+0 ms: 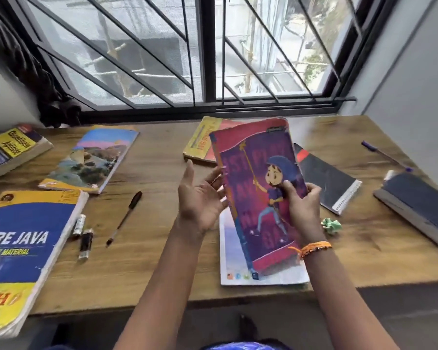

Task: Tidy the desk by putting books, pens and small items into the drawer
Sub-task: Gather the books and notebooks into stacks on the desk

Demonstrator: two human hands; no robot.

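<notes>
Fingers (292, 190) of right hand (305, 213) pinched pink-purple cartoon book (258, 188) at its 4 o'clock edge, thumb on cover. Left hand (200, 200) spread, palm up, fingertips touching book's 9 o'clock spine. Book tilted above white book (232, 261) on counter (149, 269).

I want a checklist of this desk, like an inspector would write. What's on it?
Surface: wooden desk, scattered with things.
Job's things: pink cartoon book held tilted above a white book; Core Java book; landscape book; black notebook; black pen; purple pen.
Clutter: crumpled green paper.
Grippers: right hand grips the pink book; left hand open beside it.
Cables: nothing seen.
Surroundings: barred window, dark curtain.
</notes>
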